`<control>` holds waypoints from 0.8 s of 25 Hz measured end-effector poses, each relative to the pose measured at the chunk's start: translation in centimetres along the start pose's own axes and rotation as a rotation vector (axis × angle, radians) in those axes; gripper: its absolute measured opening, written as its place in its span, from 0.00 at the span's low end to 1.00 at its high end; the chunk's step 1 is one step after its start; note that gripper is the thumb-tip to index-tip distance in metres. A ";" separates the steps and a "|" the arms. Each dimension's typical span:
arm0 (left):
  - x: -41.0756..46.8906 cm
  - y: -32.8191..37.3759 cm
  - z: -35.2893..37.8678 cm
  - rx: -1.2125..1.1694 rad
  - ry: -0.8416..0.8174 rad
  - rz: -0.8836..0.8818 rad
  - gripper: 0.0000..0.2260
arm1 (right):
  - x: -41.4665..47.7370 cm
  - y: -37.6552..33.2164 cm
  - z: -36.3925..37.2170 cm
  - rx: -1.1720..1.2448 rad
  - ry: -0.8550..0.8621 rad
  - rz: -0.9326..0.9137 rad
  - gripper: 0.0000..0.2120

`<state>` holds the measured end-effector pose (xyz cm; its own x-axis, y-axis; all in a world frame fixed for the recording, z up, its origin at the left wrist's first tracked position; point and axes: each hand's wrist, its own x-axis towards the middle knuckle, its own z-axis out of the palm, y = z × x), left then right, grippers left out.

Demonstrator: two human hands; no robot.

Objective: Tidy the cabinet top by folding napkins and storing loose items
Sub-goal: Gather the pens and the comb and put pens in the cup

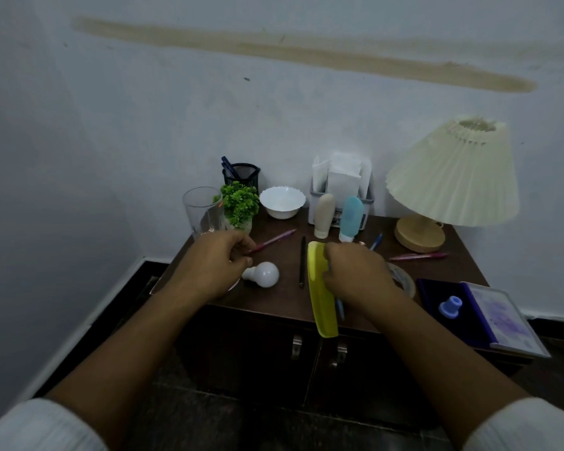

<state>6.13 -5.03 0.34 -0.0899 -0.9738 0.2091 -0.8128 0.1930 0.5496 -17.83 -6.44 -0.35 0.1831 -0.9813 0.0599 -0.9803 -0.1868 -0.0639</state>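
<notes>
One dark cabinet top [284, 297] in view, w/ pleated lamp [453, 177] at back R. L hand [209, 265] sat low at front L, fingers curled at near end of a pink pen [274, 240]; couldn't tell whether it actually pinched it. R hand [355, 275] gripped yellow comb [319, 288] mid-length, comb overhanging front edge; a thin blue item showed under same hand, ID unclear. Open blue case [437, 297] at R edge. Napkins [342, 174] stood upright in grey holder [368, 200] at back centre, against wall. Glass [201, 209], plant [240, 203], white bowl [282, 201] along back L. Bulb [264, 274] lay just beside L hand. Black pen [302, 262] lay btwn bulb and comb.
</notes>
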 end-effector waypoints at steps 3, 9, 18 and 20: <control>-0.1 0.6 -0.1 -0.044 0.016 0.023 0.10 | 0.1 0.4 0.1 -0.101 -0.065 0.084 0.04; 0.2 1.9 0.2 -0.073 0.032 0.100 0.09 | 0.8 -1.3 0.7 -0.075 -0.015 0.103 0.04; 0.9 3.3 1.6 -0.394 -0.059 0.045 0.08 | -0.2 -0.3 -3.0 1.229 0.109 0.155 0.07; 1.0 3.7 1.8 -0.516 -0.141 0.021 0.10 | -0.9 -0.5 -3.2 1.293 0.113 0.091 0.06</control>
<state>1.98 -5.47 1.11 -0.2086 -0.9689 0.1331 -0.4246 0.2123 0.8802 -17.74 -5.31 2.80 0.0510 -0.9952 0.0834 -0.1958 -0.0919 -0.9763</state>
